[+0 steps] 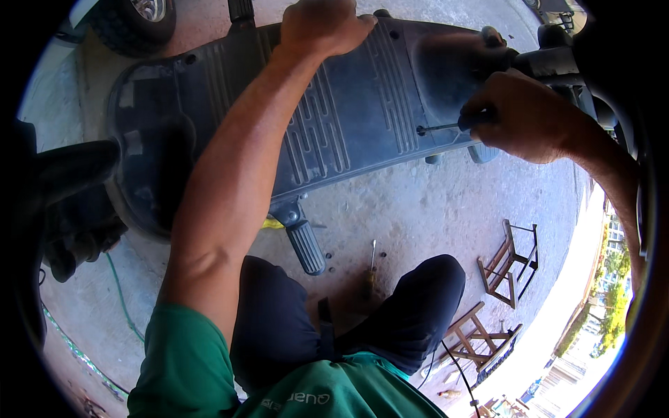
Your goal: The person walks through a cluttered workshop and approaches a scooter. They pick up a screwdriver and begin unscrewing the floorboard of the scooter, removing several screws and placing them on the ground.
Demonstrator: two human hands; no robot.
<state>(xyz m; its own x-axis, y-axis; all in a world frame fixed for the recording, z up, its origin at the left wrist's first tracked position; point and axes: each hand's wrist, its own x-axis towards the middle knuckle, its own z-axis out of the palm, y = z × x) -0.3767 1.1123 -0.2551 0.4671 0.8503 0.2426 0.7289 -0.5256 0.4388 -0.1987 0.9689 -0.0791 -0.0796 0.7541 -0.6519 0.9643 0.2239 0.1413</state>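
Observation:
In front of me spans a dark grey plastic footboard [355, 104] with raised ribs, on what looks like a scooter. My right hand [523, 115] is closed around the dark handle of a screwdriver [440, 127]. Its thin shaft points left, and the tip is at a small hole near the footboard's near right edge. Reaching across the panel, my left hand [322, 28] is closed at the far edge; its fingers are turned away, so what they hold, if anything, is hidden. A ribbed footpeg [305, 245] sticks out below the near edge.
On the concrete floor lie another screwdriver [372, 268] and several small dark round parts [329, 256]. Two low frames, one dark [512, 265] and one wooden [481, 338], stand at the right. A wheel [136, 24] is at the upper left; a green hose [122, 296] runs along the left.

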